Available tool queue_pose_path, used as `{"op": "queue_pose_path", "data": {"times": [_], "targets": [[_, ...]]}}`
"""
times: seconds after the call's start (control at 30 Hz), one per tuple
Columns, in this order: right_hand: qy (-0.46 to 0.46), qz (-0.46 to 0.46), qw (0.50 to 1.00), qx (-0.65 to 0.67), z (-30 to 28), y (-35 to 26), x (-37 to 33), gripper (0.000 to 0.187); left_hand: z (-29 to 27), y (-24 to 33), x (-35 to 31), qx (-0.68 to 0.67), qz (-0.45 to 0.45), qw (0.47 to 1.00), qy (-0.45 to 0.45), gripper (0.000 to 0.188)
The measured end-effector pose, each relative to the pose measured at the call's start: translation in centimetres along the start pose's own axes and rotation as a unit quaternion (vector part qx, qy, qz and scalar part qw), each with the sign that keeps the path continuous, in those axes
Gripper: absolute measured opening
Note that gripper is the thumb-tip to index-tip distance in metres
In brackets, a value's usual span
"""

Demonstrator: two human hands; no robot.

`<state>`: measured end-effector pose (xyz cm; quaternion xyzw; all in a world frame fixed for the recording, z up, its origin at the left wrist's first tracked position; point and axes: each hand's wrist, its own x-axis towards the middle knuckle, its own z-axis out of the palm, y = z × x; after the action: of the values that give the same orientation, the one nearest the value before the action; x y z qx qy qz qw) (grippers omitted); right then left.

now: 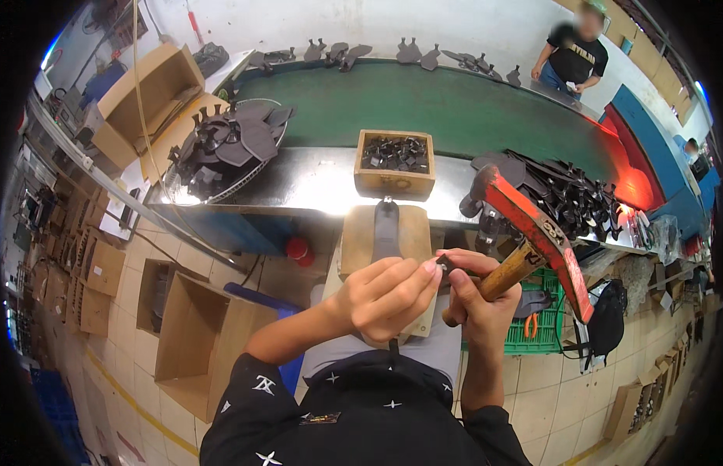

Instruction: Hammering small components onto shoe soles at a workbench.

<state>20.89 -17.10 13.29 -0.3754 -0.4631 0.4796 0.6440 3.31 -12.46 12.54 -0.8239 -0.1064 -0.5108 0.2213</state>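
My right hand is wrapped round the wooden handle of a hammer, whose worn red head slants up and to the right. In front of my lap, the fingertips of my left hand pinch a small dark piece. My right fingertips meet it there, and its details are mostly hidden. Just beyond my hands, a flat dark grey part with a narrow far end lies on a wooden block. My left hand covers the near end of that part.
A wooden box of small black pieces stands on the metal ledge beside a green belt. Dark parts fill a basket at left and lie piled at right. A green crate holds orange-handled pliers. Another person stands far right.
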Motion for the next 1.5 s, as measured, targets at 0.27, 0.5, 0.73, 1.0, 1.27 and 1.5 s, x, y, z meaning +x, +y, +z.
{"op": "queue_pose_path", "data": {"times": [0.27, 0.5, 0.73, 1.0, 1.27, 1.5], "targets": [[-0.001, 0.032, 0.999, 0.011, -0.5, 1.9, -0.5, 0.016, -0.8, 2.0, -0.3, -0.277, -0.391, 0.877, -0.023, 0.034], [-0.034, 0.074, 0.995, 0.06, -0.2, 3.2, -0.3, 0.014, -0.4, 2.6, -1.5, -0.242, -0.427, 0.871, 0.003, 0.03], [-0.04, 0.101, 0.994, -0.007, -1.0, 4.3, 1.3, 0.014, 1.5, -2.0, -3.4, -0.245, -0.391, 0.886, -0.03, 0.039], [-0.117, 0.06, 0.97, -0.206, -0.8, 9.5, 10.6, 0.018, 9.9, -10.5, -13.7, -0.262, -0.518, 0.801, -0.147, 0.03], [-0.147, 0.046, 0.953, -0.261, -0.6, 13.5, 10.9, 0.016, 7.9, -7.0, -12.8, -0.269, -0.562, 0.772, -0.124, 0.032], [-0.222, -0.172, 0.878, -0.387, -0.6, 12.7, 10.9, 0.026, 7.3, -7.1, -12.7, -0.247, -0.552, 0.788, -0.114, 0.031]]}}
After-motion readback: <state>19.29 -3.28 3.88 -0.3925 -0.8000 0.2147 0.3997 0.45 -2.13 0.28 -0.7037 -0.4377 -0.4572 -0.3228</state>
